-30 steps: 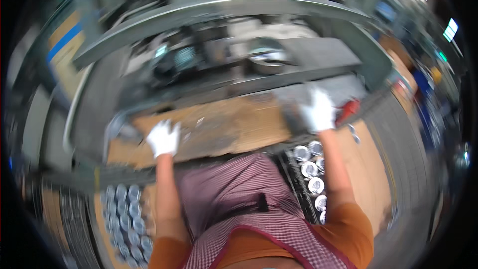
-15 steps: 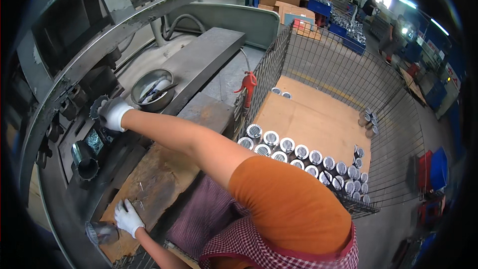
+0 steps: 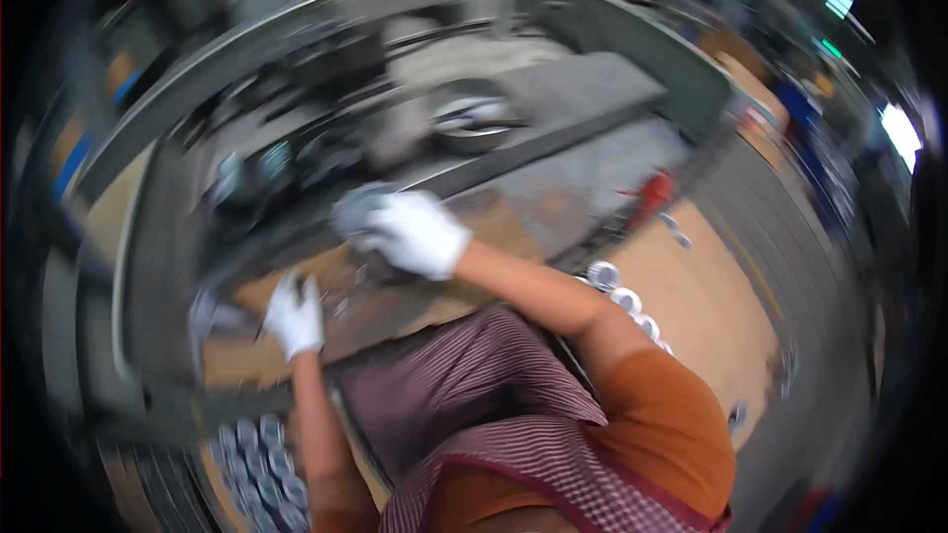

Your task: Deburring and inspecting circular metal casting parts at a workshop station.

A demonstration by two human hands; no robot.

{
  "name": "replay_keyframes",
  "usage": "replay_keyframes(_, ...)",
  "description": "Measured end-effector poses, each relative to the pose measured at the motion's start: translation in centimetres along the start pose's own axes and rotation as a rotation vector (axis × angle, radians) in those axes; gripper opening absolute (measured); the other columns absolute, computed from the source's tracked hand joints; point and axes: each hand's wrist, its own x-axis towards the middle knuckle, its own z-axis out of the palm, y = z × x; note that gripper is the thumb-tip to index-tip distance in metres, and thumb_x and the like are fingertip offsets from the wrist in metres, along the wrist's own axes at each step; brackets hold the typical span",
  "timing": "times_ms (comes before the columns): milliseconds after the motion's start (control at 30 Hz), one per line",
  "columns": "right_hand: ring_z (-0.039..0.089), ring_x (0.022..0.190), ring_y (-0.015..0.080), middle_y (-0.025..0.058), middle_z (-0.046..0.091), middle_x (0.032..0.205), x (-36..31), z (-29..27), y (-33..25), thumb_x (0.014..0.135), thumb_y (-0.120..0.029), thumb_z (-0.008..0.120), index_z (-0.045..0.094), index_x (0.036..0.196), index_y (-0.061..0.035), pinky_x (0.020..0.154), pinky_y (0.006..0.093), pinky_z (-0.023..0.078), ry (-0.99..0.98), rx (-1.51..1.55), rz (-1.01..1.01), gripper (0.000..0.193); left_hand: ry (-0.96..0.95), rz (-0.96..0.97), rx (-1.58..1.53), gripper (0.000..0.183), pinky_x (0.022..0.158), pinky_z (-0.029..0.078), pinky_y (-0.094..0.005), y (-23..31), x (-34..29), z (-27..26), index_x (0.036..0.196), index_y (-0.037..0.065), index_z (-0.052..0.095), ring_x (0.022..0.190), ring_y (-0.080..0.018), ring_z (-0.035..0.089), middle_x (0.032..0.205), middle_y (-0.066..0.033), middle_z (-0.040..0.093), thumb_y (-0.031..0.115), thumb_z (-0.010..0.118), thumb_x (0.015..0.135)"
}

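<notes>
My right hand (image 3: 420, 234), in a white glove, is closed around a grey metal cup-shaped part (image 3: 360, 214) above the worn brown board (image 3: 425, 301). Motion blurs the part's outline. My left hand (image 3: 294, 318), also gloved, is over the board's left half with thumb and fingers bent; blur hides whether anything is between them. Beside it, at the board's left end, lies a shiny cup-shaped part (image 3: 212, 318). Small thin slivers (image 3: 341, 308) lie on the board between my hands.
Behind the board stands the machine with its dark tooling (image 3: 276, 163). A metal bowl (image 3: 474, 116) holding tools rests on the grey beam. A red air gun (image 3: 652, 195) hangs at right, near cardboard (image 3: 726, 286) bearing round-topped parts (image 3: 627, 301). More parts (image 3: 259, 474) stand in rows at lower left.
My right hand has come back from the machine to above the board, bringing the metal cup. My left hand has lifted its spread fingers and bent them. The whole view has turned left.
</notes>
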Motion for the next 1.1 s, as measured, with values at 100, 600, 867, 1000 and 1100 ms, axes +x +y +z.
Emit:
replay_keyframes(100, 0.065, 0.080, 0.0299, 0.0100, 0.067, 0.082, -4.3, 1.8, 1.3, 0.080, -0.025, 0.067, 0.071, 0.093, -0.0123, 0.070, 0.0429, 0.052, -0.057, -0.073, -0.006, 0.019, 0.187, -0.069, -0.183, 0.046, 0.097, 0.045, -0.0398, 3.0, 2.5, 0.2, 0.121, 0.003, 0.062, 0.111, -0.0320, 0.060, 0.121, -0.0165, 0.063, 0.034, 0.065, 0.086)
replay_keyframes(600, 0.064, 0.091, 0.0353, 0.0181, 0.065, 0.106, -6.8, -1.3, 3.2, 0.078, -0.028, 0.073, 0.062, 0.118, -0.0056, 0.079, 0.0408, 0.052, 0.202, -0.011, 0.202, 0.048, 0.439, -0.117, -0.105, 0.039, 0.076, 0.048, -0.0464, 2.3, 13.4, -2.6, 0.084, 0.002, 0.069, 0.084, -0.0402, 0.061, 0.085, -0.0207, 0.065, 0.040, 0.059, 0.087)
replay_keyframes(867, 0.066, 0.084, 0.0324, 0.0137, 0.068, 0.093, 3.4, 1.1, 4.9, 0.081, -0.054, 0.062, 0.069, 0.100, -0.0080, 0.078, 0.0412, 0.050, 0.005, -0.189, 0.242, 0.050, 0.377, 0.605, 0.309, 0.022, 0.070, 0.037, -0.0421, 11.3, 12.1, -4.1, 0.075, 0.020, 0.071, 0.076, -0.0237, 0.057, 0.070, -0.0003, 0.060, 0.042, 0.069, 0.075)
replay_keyframes(1000, 0.068, 0.086, 0.0310, 0.0148, 0.070, 0.089, 7.9, 3.4, 5.3, 0.075, -0.066, 0.060, 0.072, 0.092, -0.0098, 0.079, 0.0397, 0.051, -0.246, -0.227, 0.395, 0.060, 0.306, 0.628, 0.273, 0.027, 0.070, 0.038, -0.0422, 12.2, 14.6, -1.0, 0.090, 0.021, 0.072, 0.079, -0.0241, 0.058, 0.076, -0.0010, 0.061, 0.044, 0.065, 0.078)
replay_keyframes(1100, 0.068, 0.084, 0.0311, 0.0148, 0.070, 0.086, 9.3, 4.5, 6.2, 0.074, -0.065, 0.061, 0.073, 0.087, -0.0095, 0.076, 0.0398, 0.052, -0.249, -0.233, 0.430, 0.058, 0.359, 0.624, 0.216, 0.029, 0.068, 0.040, -0.0424, 12.1, 14.6, -1.7, 0.093, 0.019, 0.072, 0.079, -0.0252, 0.058, 0.078, -0.0026, 0.061, 0.043, 0.064, 0.080)
